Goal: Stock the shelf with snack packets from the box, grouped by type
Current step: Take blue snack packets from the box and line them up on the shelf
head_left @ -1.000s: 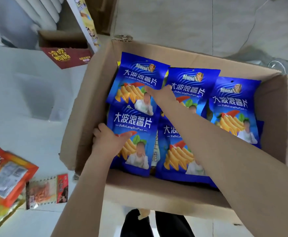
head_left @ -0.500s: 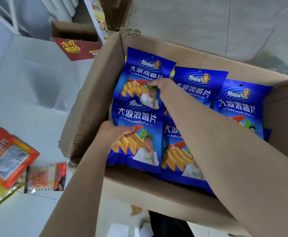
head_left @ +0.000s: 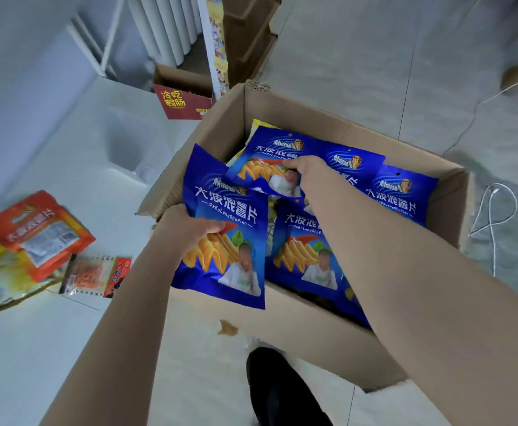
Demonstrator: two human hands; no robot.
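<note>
A big open cardboard box (head_left: 220, 127) on the floor holds several blue chip packets. My left hand (head_left: 187, 227) grips the left edge of one blue packet (head_left: 230, 241), raised and tilted over the box's near left wall. My right hand (head_left: 308, 167) pinches the lower part of a second blue packet (head_left: 266, 161), lifted above the others. More blue packets (head_left: 402, 192) lie flat in the box, partly under my right arm. A yellow packet (head_left: 259, 124) peeks out at the back.
On the white surface at the left lie an orange packet (head_left: 36, 232), a yellow packet (head_left: 8, 272) and a small red-and-clear packet (head_left: 94, 276). A red carton (head_left: 184, 101) and a cardboard rack (head_left: 248, 38) stand behind. White cables (head_left: 494, 216) trail at the right.
Both hands have lifted their blue packets up out of the layer in the box. The left one has come toward the near left wall. My view has tilted upward.
</note>
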